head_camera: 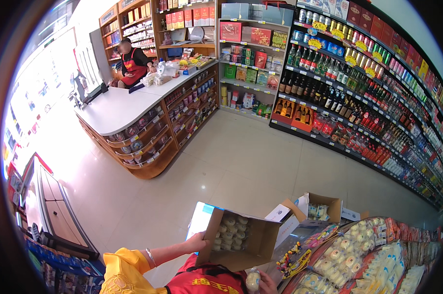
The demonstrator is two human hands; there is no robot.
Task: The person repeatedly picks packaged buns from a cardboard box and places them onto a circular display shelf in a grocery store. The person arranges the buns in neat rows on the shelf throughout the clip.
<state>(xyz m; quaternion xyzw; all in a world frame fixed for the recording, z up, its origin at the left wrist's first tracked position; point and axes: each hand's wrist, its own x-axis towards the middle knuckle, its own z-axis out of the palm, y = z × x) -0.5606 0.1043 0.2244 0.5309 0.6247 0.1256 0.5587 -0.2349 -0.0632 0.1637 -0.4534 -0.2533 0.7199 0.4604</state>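
My left hand (197, 243) grips the near left edge of an open cardboard box (259, 240), which is tilted in front of my red apron (206, 281). Inside the box lie several rows of round, pale, individually wrapped buns or cakes (229, 233). At the bottom edge of the view, my right hand (267, 283) holds a clear-wrapped pale item (253, 279) of the same kind, just below the box. To its right, a display stand bears a heap of similar wrapped items (340, 262).
Another open carton (322, 209) with wrapped packs stands beyond the display. A curved counter (133, 104) stands at upper left, with a seated person (133, 62) in a red apron behind it. Drinks shelves (339, 84) line the right; a freezer chest (56, 205) is at left.
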